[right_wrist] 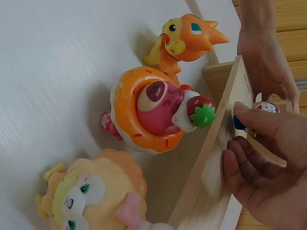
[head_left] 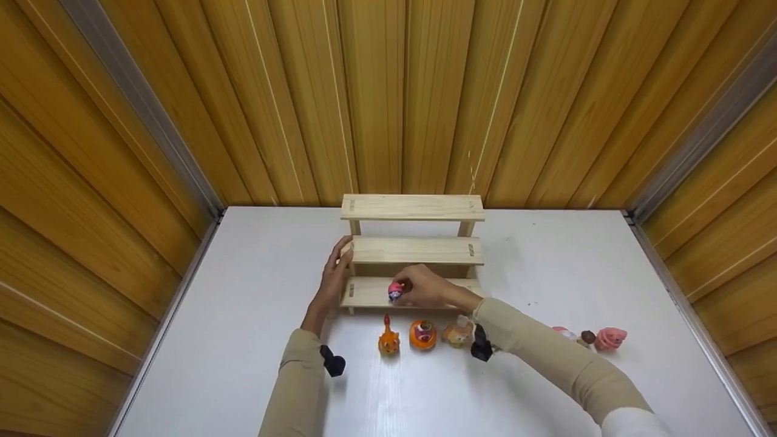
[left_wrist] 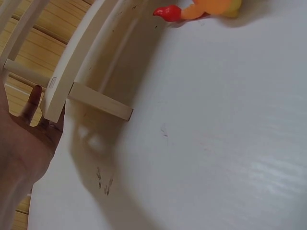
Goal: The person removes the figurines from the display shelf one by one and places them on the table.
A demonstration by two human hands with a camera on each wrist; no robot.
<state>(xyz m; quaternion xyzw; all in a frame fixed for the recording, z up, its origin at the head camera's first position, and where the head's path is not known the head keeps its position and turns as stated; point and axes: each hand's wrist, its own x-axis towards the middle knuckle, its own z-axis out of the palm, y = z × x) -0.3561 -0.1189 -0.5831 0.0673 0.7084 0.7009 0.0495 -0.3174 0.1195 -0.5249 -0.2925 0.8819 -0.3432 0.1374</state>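
A three-tier wooden display stand (head_left: 417, 250) stands at the back of the white table. My left hand (head_left: 335, 276) rests against the stand's left end by the middle tier, its fingers fairly straight and partly hidden behind the wood in the left wrist view. Over the lowest tier, my right hand (head_left: 426, 286) pinches a small figurine (head_left: 395, 291) with a pink top between thumb and fingers. The right wrist view shows the figurine's whitish face and blue lower part, partly covered by the fingers. Whether its base touches the board I cannot tell.
In front of the stand are an orange figure with a red-tipped tail (head_left: 388, 341), an orange donut-ring figure (head_left: 422, 335) and a pale yellow figure (right_wrist: 98, 196). Further right are a pink figure (head_left: 610, 338) and others partly behind the right sleeve. Wood-patterned walls enclose the table.
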